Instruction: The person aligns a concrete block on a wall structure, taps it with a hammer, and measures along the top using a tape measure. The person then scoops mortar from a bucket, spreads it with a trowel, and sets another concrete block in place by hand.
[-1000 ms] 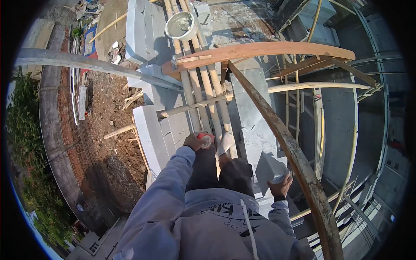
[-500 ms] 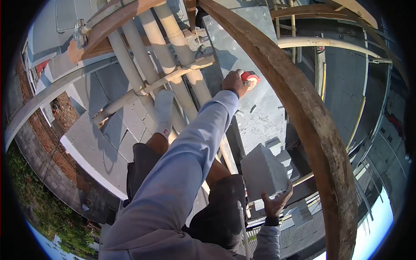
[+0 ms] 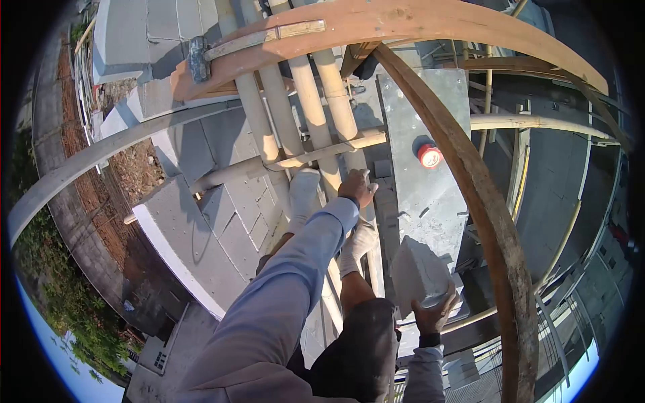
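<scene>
My left hand [image 3: 358, 187] is above the bamboo poles beside my sock-covered foot [image 3: 360, 243]; its thumb and finger are apart, with nothing visible between them. My right hand [image 3: 435, 312] grips the near end of a grey lightweight concrete block [image 3: 420, 272], thumb on one side and fingers on the other. That block is tilted at the near end of a grey board [image 3: 430, 195]. A round red case [image 3: 429, 156] with a pale face, which looks like a tape measure, lies on the board, apart from both hands.
A curved-looking wooden beam [image 3: 470, 181] crosses right of the board. Another beam [image 3: 416, 27] spans the top, bearing a hammer [image 3: 199, 60]. Bamboo poles [image 3: 312, 101] run under my feet. Grey block wall tops [image 3: 195, 221] lie left, with a drop beyond.
My left hand has let go of the red case and drawn back toward my foot. The case stays on the board. My right hand keeps hold of the block, and the view has shifted.
</scene>
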A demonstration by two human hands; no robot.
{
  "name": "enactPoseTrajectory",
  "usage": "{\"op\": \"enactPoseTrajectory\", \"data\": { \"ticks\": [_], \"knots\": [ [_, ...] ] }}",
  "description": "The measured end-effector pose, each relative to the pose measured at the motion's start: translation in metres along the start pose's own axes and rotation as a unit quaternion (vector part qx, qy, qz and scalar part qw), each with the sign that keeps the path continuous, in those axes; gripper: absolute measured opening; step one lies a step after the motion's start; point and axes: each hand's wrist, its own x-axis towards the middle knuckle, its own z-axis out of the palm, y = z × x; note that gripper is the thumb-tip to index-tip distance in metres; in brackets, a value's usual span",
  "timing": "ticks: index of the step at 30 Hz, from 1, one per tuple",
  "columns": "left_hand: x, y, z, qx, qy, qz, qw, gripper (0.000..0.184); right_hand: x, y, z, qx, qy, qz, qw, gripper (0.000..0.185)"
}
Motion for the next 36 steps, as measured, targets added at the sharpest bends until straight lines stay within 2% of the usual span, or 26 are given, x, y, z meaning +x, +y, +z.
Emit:
{"op": "enactPoseTrajectory", "data": {
  "ticks": [1, 2, 3, 4, 7, 8, 10, 11, 12, 14, 16, 17, 20, 22, 24, 25, 28, 29, 31, 32, 34, 36],
  "knots": [
    [-0.018, -0.027, -0.025, 0.016, -0.013, -0.034, 0.999, 0.053, 0.006, -0.009, 0.006, -0.009, 0.000, -0.025, 1.000, 0.099],
    [-0.041, -0.055, -0.047, -0.005, 0.056, -0.042, 0.998, 0.050, 0.011, -0.018, 0.008, -0.021, -0.002, -0.048, 0.999, 0.099],
    [-0.054, -0.089, -0.066, 0.084, 0.022, -0.081, 0.993, 0.049, 0.017, -0.039, 0.008, -0.024, -0.007, -0.058, 0.998, 0.101],
    [-0.079, -0.112, -0.094, 0.003, 0.060, -0.123, 0.991, 0.050, 0.024, -0.060, 0.009, -0.042, -0.010, -0.103, 0.994, 0.104],
    [-0.137, -0.153, -0.178, 0.018, 0.089, -0.206, 0.974, 0.046, 0.048, -0.140, 0.006, -0.059, -0.009, -0.216, 0.975, 0.107],
    [-0.150, -0.176, -0.191, 0.003, 0.111, -0.213, 0.971, 0.045, 0.057, -0.159, 0.008, -0.076, 0.007, -0.254, 0.964, 0.107],
    [-0.167, -0.208, -0.214, 0.035, 0.101, -0.219, 0.970, 0.047, 0.080, -0.224, -0.013, 0.032, -0.008, -0.272, 0.962, 0.105],
    [-0.174, -0.215, -0.226, 0.035, 0.103, -0.214, 0.971, 0.047, 0.091, -0.253, -0.020, 0.032, -0.008, -0.269, 0.962, 0.105],
    [-0.182, -0.217, -0.238, 0.036, 0.103, -0.213, 0.971, 0.047, 0.100, -0.277, -0.026, 0.034, -0.012, -0.265, 0.963, 0.104],
    [-0.193, -0.208, -0.256, -0.042, 0.123, -0.199, 0.971, 0.045, 0.121, -0.324, -0.044, -0.015, 0.018, -0.282, 0.959, 0.103],
    [-0.198, -0.186, -0.277, -0.077, 0.125, -0.176, 0.973, 0.044, 0.149, -0.370, -0.074, -0.011, 0.021, -0.332, 0.943, 0.103],
    [-0.199, -0.186, -0.275, -0.090, 0.138, -0.154, 0.974, 0.044, 0.161, -0.388, -0.089, -0.047, 0.029, -0.347, 0.936, 0.099],
    [-0.205, -0.168, -0.274, -0.153, 0.150, -0.172, 0.962, 0.044, 0.200, -0.428, -0.121, -0.131, 0.041, -0.391, 0.910, 0.087],
    [-0.212, -0.156, -0.272, -0.184, 0.134, -0.179, 0.957, 0.046, 0.228, -0.443, -0.133, -0.217, 0.069, -0.447, 0.865, 0.079],
    [-0.219, -0.143, -0.275, -0.210, 0.131, -0.197, 0.949, 0.046, 0.260, -0.457, -0.139, -0.320, 0.001, -0.445, 0.836, 0.076],
    [-0.223, -0.139, -0.278, -0.230, 0.112, -0.212, 0.943, 0.047, 0.268, -0.463, -0.142, -0.337, -0.013, -0.447, 0.829, 0.080],
    [-0.234, -0.163, -0.266, -0.261, 0.149, -0.213, 0.930, 0.042, 0.305, -0.465, -0.133, -0.398, -0.036, -0.462, 0.792, 0.086],
    [-0.237, -0.171, -0.267, -0.270, 0.173, -0.224, 0.920, 0.040, 0.311, -0.474, -0.135, -0.409, -0.071, -0.443, 0.794, 0.088],
    [-0.253, -0.171, -0.278, -0.287, 0.184, -0.262, 0.903, 0.042, 0.323, -0.490, -0.134, -0.392, -0.073, -0.489, 0.776, 0.092],
    [-0.258, -0.193, -0.262, -0.208, 0.164, -0.256, 0.930, 0.038, 0.323, -0.493, -0.139, -0.384, -0.085, -0.497, 0.773, 0.094],
    [-0.256, -0.192, -0.256, -0.250, 0.170, -0.322, 0.897, 0.036, 0.337, -0.490, -0.137, -0.396, -0.078, -0.526, 0.748, 0.099],
    [-0.236, -0.181, -0.262, -0.196, 0.116, -0.282, 0.932, 0.036, 0.348, -0.483, -0.136, -0.381, -0.084, -0.557, 0.733, 0.106]
  ]
}}
